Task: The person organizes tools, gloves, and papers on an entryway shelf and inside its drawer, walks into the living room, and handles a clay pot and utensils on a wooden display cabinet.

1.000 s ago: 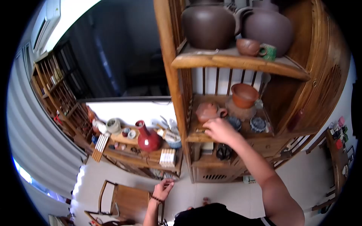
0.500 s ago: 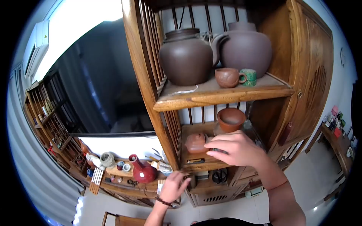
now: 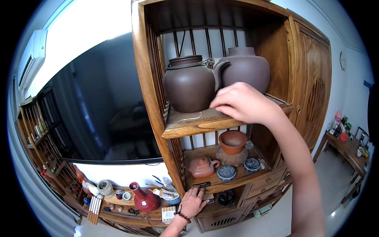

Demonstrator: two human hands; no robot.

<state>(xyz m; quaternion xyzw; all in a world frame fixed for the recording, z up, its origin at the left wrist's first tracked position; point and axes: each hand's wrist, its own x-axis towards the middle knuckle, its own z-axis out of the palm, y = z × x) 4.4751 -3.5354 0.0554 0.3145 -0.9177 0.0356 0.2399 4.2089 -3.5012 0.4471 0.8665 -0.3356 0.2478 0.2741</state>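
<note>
My right hand [image 3: 242, 103] is at the upper shelf, its fingers curled together and pointing left, just in front of a dark brown teapot [image 3: 189, 85] and a large purple-brown clay jar [image 3: 248, 71]. It covers the place where a clay cup and a green cup stood; whatever the fingers hold is hidden. Lower down, my left hand [image 3: 192, 202] has its fingers spread over the lower shelf's front edge, touching near a small black box [image 3: 202, 185]. On that lower shelf sit a reddish clay teapot [image 3: 202, 168] and an orange-brown clay bowl [image 3: 233, 142].
Two dark round stone-like pieces [image 3: 227, 172] lie near the lower shelf's front. A red vase [image 3: 145, 201] stands on the low cabinet at left, below a large black television [image 3: 106, 106]. A curved white strip [image 3: 190, 118] lies on the upper shelf [image 3: 221, 125].
My right hand has risen from the lower shelf to the upper one, now covering the two cups. My left hand has come to rest on the lower shelf edge. The view has shifted upward.
</note>
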